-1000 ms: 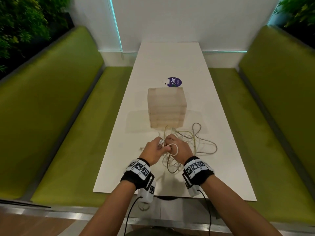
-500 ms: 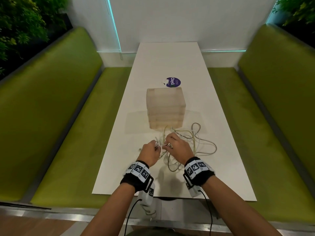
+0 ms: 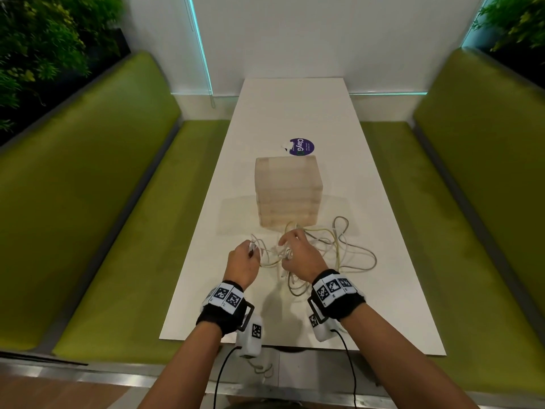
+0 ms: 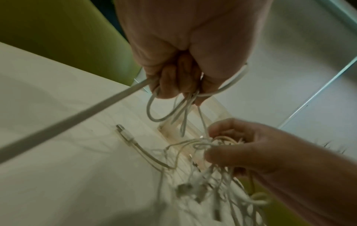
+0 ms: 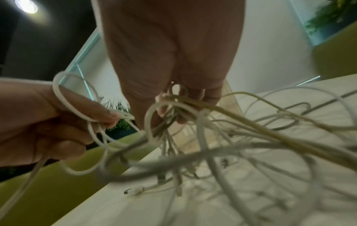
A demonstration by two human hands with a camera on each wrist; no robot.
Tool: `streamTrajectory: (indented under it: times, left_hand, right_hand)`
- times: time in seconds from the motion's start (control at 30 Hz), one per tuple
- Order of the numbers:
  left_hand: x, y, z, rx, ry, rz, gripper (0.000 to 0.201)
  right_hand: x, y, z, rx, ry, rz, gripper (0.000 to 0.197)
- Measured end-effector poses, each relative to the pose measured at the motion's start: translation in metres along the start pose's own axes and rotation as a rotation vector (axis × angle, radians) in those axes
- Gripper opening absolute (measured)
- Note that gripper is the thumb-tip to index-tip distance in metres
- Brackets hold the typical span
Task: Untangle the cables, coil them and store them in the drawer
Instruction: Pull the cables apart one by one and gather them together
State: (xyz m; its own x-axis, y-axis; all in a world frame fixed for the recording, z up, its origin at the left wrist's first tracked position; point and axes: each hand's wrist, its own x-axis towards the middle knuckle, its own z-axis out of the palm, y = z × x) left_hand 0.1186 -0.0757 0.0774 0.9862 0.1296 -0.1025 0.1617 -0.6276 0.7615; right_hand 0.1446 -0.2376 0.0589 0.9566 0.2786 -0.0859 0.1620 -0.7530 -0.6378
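Left hand (image 3: 242, 262) was curled around several loops of white cable, held just above the white bench (image 3: 295, 107); in the left wrist view one strand ran taut from its fingers (image 4: 170, 82) toward the camera. Short strands stretched from it to the right hand (image 3: 298, 255), just beside it, whose fingers (image 5: 193, 97) gripped a bunched knot of the cables (image 3: 348, 252). From that knot the tangle of white and yellowish cables spread rightward in loose loops over the bench, with several plug ends dangling below the hands and one connector (image 5: 135, 190) lying flat on the surface. Beyond the hands stood a pale wooden drawer box (image 3: 287, 193), touching the far loops, all drawers closed.
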Motion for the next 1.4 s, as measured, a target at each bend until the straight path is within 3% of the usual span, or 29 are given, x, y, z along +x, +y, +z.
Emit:
streamTrajectory:
  times: [0.2, 0.4, 0.63, 0.77, 0.97, 1.07, 1.17, 1.3, 1.4]
  left_hand:
    - [0.008, -0.003, -0.006, -0.01, 0.018, -0.025, 0.022]
    - [0.008, -0.001, -0.008, -0.01, -0.012, -0.026, 0.021]
    - [0.008, -0.001, -0.016, -0.027, 0.011, -0.062, 0.02]
    - [0.012, -0.01, -0.035, -0.047, 0.097, -0.099, 0.019]
    - [0.016, -0.017, -0.062, -0.098, 0.17, -0.11, 0.026]
    - [0.017, -0.023, -0.071, -0.189, 0.278, -0.167, 0.014]
    - [0.02, -0.036, -0.089, -0.276, 0.412, -0.23, 0.017]
    - [0.014, -0.037, -0.095, -0.261, 0.351, -0.183, 0.019]
    - [0.009, -0.03, -0.086, -0.24, 0.283, -0.133, 0.022]
  right_hand:
    - [-0.008, 0.003, -0.006, 0.071, 0.05, -0.138, 0.024]
    - [-0.01, 0.009, -0.015, 0.062, 0.059, -0.096, 0.025]
    - [-0.005, 0.014, -0.025, -0.049, 0.003, -0.102, 0.005]
    - [-0.003, 0.028, -0.034, -0.124, -0.016, -0.1, 0.006]
    - [0.0, 0.044, -0.038, -0.174, 0.068, -0.038, 0.008]
    - [0.001, 0.044, -0.033, -0.198, 0.106, -0.098, 0.012]
    - [-0.003, 0.056, -0.034, -0.215, 0.099, -0.211, 0.018]
    - [-0.008, 0.062, -0.046, -0.159, 0.111, -0.168, 0.015]
    - [-0.009, 0.049, -0.053, -0.118, -0.027, -0.127, 0.01]
